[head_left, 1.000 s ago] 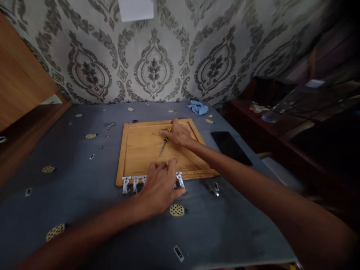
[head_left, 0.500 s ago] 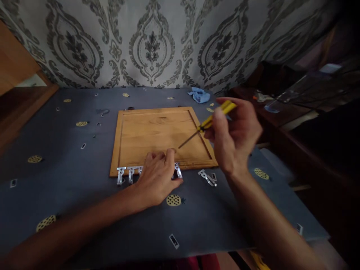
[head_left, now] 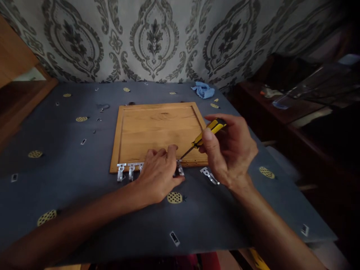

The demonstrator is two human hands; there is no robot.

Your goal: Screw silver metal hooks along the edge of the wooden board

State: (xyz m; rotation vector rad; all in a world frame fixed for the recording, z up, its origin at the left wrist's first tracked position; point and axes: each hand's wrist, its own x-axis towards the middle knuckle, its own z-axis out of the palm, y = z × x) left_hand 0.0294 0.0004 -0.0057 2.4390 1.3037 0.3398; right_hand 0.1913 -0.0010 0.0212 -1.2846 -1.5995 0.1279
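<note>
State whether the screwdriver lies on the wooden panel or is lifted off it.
Lifted off: the right hand grips the screwdriver by its yellow handle, tilted, tip down near the front edge of the wooden panel.

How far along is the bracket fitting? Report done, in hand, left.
Done: two brackets sit along the wooden panel's near edge. In hand: left hand presses another bracket; right hand holds the screwdriver tip at it. Left: one loose bracket lies on the cloth.
</note>
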